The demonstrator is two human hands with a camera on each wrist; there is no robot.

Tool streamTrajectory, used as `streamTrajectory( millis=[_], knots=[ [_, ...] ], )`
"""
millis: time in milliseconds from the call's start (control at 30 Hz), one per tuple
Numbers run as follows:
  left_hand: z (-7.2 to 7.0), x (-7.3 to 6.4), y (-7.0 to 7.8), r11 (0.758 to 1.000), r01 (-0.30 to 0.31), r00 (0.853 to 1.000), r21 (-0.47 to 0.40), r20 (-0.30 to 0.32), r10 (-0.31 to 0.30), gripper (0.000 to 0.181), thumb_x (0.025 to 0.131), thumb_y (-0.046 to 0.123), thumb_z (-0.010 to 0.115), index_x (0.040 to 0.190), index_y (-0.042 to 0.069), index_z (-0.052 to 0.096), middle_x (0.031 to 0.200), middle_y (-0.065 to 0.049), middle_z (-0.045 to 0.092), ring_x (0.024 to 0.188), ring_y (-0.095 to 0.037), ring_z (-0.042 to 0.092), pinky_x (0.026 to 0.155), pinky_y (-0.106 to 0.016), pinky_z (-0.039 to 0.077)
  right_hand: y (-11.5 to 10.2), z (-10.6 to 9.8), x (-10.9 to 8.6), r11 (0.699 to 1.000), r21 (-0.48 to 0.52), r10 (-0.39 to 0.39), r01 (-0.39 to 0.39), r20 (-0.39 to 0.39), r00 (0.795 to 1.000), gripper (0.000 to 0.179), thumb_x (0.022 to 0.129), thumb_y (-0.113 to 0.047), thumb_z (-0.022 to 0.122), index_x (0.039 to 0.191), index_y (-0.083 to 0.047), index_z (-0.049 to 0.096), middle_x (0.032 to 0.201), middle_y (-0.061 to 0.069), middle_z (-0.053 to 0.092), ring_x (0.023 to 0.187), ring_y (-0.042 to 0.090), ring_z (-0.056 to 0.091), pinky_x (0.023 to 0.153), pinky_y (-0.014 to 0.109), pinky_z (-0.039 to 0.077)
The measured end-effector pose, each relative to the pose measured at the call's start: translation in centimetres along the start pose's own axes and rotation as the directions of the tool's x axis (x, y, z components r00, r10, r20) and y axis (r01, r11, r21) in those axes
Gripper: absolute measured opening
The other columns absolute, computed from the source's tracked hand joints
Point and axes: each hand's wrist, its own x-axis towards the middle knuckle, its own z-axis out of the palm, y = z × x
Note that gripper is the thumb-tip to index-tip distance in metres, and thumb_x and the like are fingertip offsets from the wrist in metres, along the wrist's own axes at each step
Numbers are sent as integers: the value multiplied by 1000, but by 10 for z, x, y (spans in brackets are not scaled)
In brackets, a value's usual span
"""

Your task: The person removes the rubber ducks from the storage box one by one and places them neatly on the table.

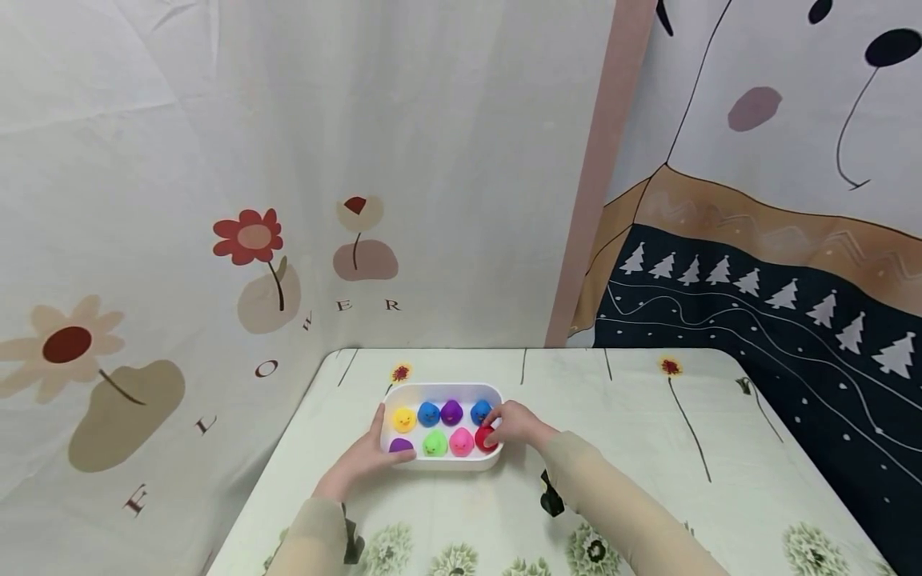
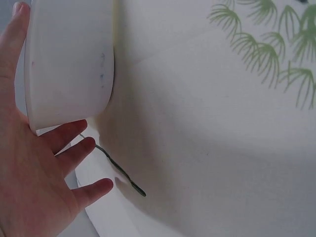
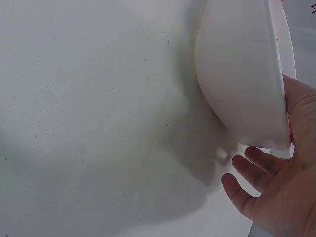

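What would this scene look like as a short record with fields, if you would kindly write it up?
Container: white tray, on the table
Back row, left to right: yellow toy, blue toy, purple toy, second blue toy
Front row, left to right: second purple toy, green toy, pink toy, red toy
Left hand: touches the tray's left end
Right hand: at the red toy; grip unclear

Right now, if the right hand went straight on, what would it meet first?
Likely the pink toy, beyond the red toy the right hand seems to pinch; depth is unclear.
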Motion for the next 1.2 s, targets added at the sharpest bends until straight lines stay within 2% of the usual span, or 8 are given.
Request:
streamTrajectory(
  millis=[133, 233, 367, 567, 667, 800, 900, 1200],
  knots=[
    [0, -2, 2, 1000, 2, 1000, -8, 0, -2, 121, 78, 50, 77, 155, 8, -6, 150, -32, 27, 133, -50, 33, 107, -63, 27, -2, 1, -2, 1000, 11, 17, -17, -9, 1000, 18, 75, -12, 83, 89, -10, 72, 85, 1, 60, 80, 18, 52, 75, 33, 47],
    [0, -3, 2, 1000, -1, 1000, -9, 0, 1, 121, 78, 50, 77, 155, 8, -6, 150, -33, 27, 134, -50, 33, 107, -63, 27, -4, 0, -3, 999, 25, 39, -39, -12, 999, 17, 75, -13, 83, 88, -10, 72, 86, 1, 60, 82, 19, 52, 76, 33, 48],
    [0, -3, 2, 1000, 3, 1000, -11, -2, -3, 120, 78, 51, 76, 155, 10, -7, 151, -31, 27, 134, -50, 32, 107, -64, 27, -6, -1, -2, 997, 51, 55, -53, -22, 998, 17, 76, -16, 84, 89, -12, 73, 92, 1, 62, 88, 19, 53, 81, 34, 51],
    [-1, -5, 2, 1000, 15, 1000, -25, 6, -15, 120, 78, 52, 76, 156, 13, -7, 153, -29, 24, 136, -49, 29, 107, -65, 24, -13, -7, -3, 999, 43, 24, -23, -32, 999, 19, 76, -17, 84, 91, -11, 74, 105, 8, 63, 99, 25, 54, 86, 38, 51],
    [-1, -5, 2, 1000, 14, 1000, -21, 10, -14, 120, 79, 52, 75, 155, 12, -8, 153, -30, 24, 135, -50, 29, 107, -65, 25, -17, -10, -6, 999, 36, 24, -22, -44, 999, 18, 75, -17, 84, 90, -11, 74, 127, 18, 57, 119, 35, 50, 98, 47, 46],
    [-1, -6, 2, 1000, 13, 1000, -19, 9, -13, 120, 79, 51, 75, 155, 12, -8, 152, -30, 24, 135, -50, 30, 107, -65, 25, -20, -14, -9, 998, 57, 14, -10, -63, 998, 16, 75, -15, 84, 88, -11, 75, 148, 25, 37, 138, 44, 30, 108, 58, 30],
    [0, -6, 2, 1000, 12, 1000, -20, 7, -12, 119, 79, 51, 75, 156, 12, -8, 153, -30, 24, 135, -49, 30, 106, -65, 26, -20, -17, -8, 998, 58, -11, 16, -75, 997, 17, 74, -15, 84, 89, -10, 76, 151, 26, 32, 139, 46, 27, 110, 59, 27],
    [0, -5, 5, 1000, 9, 1000, -4, 6, -9, 121, 79, 50, 76, 155, 9, -8, 151, -32, 24, 134, -51, 31, 106, -65, 26, -20, -25, -8, 995, 32, -94, 97, -87, 992, 19, 73, -15, 84, 89, -9, 76, 149, 27, 34, 137, 46, 31, 110, 57, 27]
  ],
)
